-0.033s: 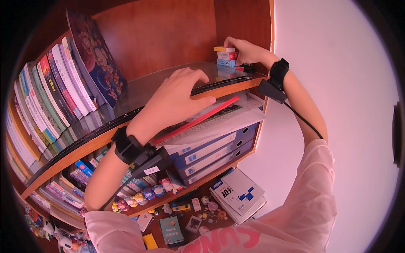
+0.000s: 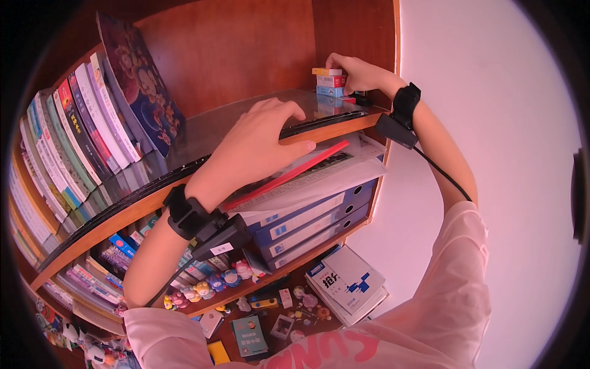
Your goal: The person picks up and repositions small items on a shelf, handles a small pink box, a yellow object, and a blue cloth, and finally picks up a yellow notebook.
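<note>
Right hand (image 2: 356,71) on stacked colourful boxes (image 2: 329,82)

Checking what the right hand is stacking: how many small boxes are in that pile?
3 in one stack on the glass shelf: yellow top, red middle, blue bottom, under the right hand. More may hide behind.

A stack of boxes (image 2: 330,82) is set in the shelf's (image 2: 215,126) back right corner; books (image 2: 74,129) are stood along its left edge; binders (image 2: 307,221) are laid underneath.
</note>
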`<state>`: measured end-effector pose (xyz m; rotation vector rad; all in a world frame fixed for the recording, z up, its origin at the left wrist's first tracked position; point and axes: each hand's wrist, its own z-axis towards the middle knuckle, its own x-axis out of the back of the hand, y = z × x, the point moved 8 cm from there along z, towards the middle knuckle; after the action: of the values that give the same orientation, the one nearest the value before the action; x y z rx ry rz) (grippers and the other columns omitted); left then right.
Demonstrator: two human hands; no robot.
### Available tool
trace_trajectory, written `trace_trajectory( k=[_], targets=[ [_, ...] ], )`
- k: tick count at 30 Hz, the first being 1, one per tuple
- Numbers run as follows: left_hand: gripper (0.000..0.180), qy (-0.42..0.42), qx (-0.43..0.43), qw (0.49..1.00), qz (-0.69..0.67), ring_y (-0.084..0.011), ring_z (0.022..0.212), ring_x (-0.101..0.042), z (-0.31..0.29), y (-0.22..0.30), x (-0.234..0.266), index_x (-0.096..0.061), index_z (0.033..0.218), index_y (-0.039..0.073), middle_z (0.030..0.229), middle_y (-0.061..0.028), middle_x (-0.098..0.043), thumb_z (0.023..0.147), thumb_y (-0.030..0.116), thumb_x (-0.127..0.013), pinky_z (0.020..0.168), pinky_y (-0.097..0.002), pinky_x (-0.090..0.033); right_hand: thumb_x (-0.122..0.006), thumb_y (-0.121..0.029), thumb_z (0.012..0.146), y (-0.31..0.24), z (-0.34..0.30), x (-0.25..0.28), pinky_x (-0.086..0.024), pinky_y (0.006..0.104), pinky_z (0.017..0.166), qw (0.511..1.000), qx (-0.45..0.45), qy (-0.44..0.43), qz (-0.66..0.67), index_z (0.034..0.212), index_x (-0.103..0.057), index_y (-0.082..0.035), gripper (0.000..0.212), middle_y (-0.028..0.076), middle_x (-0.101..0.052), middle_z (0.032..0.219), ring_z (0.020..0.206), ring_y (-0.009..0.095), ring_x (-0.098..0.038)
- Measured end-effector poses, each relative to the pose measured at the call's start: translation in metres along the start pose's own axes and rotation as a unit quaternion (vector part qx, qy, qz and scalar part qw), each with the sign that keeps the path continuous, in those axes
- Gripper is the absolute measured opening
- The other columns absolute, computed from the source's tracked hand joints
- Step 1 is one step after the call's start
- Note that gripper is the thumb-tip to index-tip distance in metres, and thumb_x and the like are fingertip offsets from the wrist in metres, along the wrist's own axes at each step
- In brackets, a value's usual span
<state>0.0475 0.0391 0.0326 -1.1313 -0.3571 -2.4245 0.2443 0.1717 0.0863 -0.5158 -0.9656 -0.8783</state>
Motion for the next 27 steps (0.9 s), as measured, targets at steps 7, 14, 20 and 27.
trace_trajectory(
  k=[7,14,20,27],
  targets=[
    [0.038,0.001,-0.007,1.0,-0.005,-0.0303,0.119,-0.04,-0.003,0.0,0.001,-0.052,0.104,0.005,0.114,-0.0145,-0.052,0.079,0.031,-0.062,0.097,-0.0375,-0.033,-0.067,0.01,0.053,-0.022,-0.016,0.005,-0.048,0.0334,0.079,0.992,-0.049,-0.092,0.071,0.122,-0.038,-0.007,0.077,0.013,-0.048,0.116,0.091,0.025,-0.056],
    [0.036,0.011,-0.006,1.0,-0.006,-0.0296,0.111,-0.045,0.0,0.003,0.001,-0.052,0.104,0.005,0.111,-0.0153,-0.052,0.078,0.029,-0.062,0.094,-0.0369,-0.036,-0.078,-0.002,0.046,-0.018,-0.014,0.002,-0.043,0.0351,0.089,0.991,0.026,-0.061,-0.116,0.125,-0.042,-0.009,0.087,0.011,-0.048,0.117,0.109,0.03,-0.048],
    [0.035,0.017,-0.006,1.0,-0.011,-0.0305,0.108,-0.047,-0.002,0.004,0.004,-0.052,0.102,0.005,0.107,-0.0155,-0.052,0.077,0.027,-0.062,0.093,-0.0365,-0.036,-0.078,0.0,0.046,-0.023,-0.004,0.001,-0.045,0.0351,0.088,0.986,0.017,-0.05,-0.156,0.121,-0.045,-0.008,0.082,0.008,-0.048,0.11,0.105,0.029,-0.05],
    [0.036,0.018,-0.004,1.0,-0.022,-0.0342,0.117,-0.042,-0.004,0.007,0.004,-0.053,0.104,0.005,0.111,-0.0173,-0.053,0.078,0.029,-0.062,0.098,-0.0391,-0.033,-0.08,-0.008,0.041,-0.01,0.023,-0.009,-0.045,0.0396,0.083,0.984,0.015,-0.074,-0.162,0.11,-0.043,-0.007,0.078,0.012,-0.047,0.107,0.102,0.033,-0.05]
  ],
)
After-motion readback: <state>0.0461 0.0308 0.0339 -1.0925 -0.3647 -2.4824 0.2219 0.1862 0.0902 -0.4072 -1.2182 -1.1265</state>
